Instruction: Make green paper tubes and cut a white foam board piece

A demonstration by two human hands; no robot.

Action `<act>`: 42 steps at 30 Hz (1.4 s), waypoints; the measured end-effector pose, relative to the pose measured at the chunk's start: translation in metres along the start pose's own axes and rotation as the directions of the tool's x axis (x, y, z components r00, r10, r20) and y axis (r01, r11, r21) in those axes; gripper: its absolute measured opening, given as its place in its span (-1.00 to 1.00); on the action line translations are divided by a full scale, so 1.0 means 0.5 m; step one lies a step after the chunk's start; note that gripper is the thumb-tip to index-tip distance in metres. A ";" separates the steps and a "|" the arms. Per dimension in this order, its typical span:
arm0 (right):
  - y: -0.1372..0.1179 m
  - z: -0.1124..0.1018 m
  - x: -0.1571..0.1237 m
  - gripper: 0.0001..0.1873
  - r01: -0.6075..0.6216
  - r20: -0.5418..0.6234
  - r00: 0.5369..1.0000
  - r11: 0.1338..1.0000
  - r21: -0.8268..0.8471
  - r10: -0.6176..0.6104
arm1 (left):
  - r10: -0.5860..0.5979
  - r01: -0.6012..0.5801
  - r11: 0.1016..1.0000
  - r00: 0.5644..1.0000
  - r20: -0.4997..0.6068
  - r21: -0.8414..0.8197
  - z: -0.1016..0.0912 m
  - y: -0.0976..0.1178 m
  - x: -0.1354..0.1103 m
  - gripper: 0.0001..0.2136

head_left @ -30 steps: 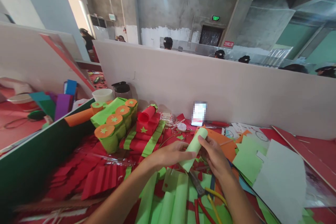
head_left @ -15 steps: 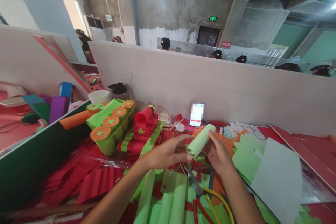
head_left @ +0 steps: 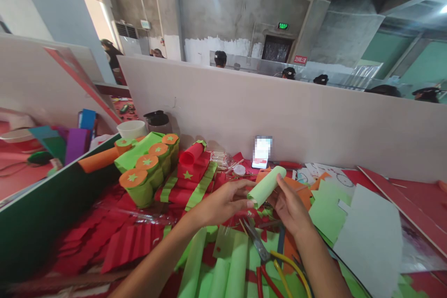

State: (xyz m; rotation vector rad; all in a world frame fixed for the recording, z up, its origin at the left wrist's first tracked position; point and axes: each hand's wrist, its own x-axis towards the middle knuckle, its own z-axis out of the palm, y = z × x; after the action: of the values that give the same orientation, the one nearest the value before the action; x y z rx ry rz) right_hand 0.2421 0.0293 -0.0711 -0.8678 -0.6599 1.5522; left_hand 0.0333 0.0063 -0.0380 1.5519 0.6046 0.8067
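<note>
Both hands hold a light green rolled paper tube (head_left: 266, 186) a little above the cluttered table. My left hand (head_left: 223, 202) pinches the tube's near end with fingers closed round it. My right hand (head_left: 291, 207) grips the far part of the tube from the right, fingertips pressed on its side. The tube tilts up toward the right. Below the hands lie scissors with yellow and red handles (head_left: 275, 260) and more green paper rolls (head_left: 226, 265).
Green paper cylinders with orange star lids (head_left: 146, 165) and red paper pieces with green strips (head_left: 190, 174) stand at the left. A phone (head_left: 262, 151) leans on the pale partition (head_left: 314, 116). Green and grey sheets (head_left: 363, 233) lie at the right. People sit beyond the partition.
The tube was lifted from a lower, steeper tilt to a higher, flatter one, with both hands rising with it. In the last half second almost nothing moved.
</note>
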 end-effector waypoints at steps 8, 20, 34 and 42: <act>-0.001 0.002 -0.002 -0.61 0.015 0.006 1.000 0.999 -0.034 -0.015 | -0.027 0.027 1.000 1.000 -0.013 0.013 0.001 -0.004 0.001 -0.56; -0.034 0.048 -0.047 -0.64 0.375 0.271 0.921 0.826 -0.422 -0.280 | 0.070 -0.042 0.953 0.994 -0.085 0.301 0.007 0.021 -0.002 -0.50; -0.048 0.074 -0.082 -0.69 0.521 0.398 0.850 0.658 -0.544 -0.344 | 0.121 -0.053 0.923 0.981 -0.155 0.382 0.016 0.008 0.006 -0.69; -0.037 0.074 -0.086 -0.62 0.551 0.345 0.834 0.616 -0.563 -0.431 | 0.171 -0.075 0.905 0.966 -0.196 0.420 0.016 0.016 0.006 -0.60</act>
State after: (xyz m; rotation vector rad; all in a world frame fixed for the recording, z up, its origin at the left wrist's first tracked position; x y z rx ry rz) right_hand 0.2240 -0.0081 -0.0282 -0.9354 -1.4979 0.8770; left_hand 0.0407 0.0026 -0.0300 1.9089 0.8952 1.0107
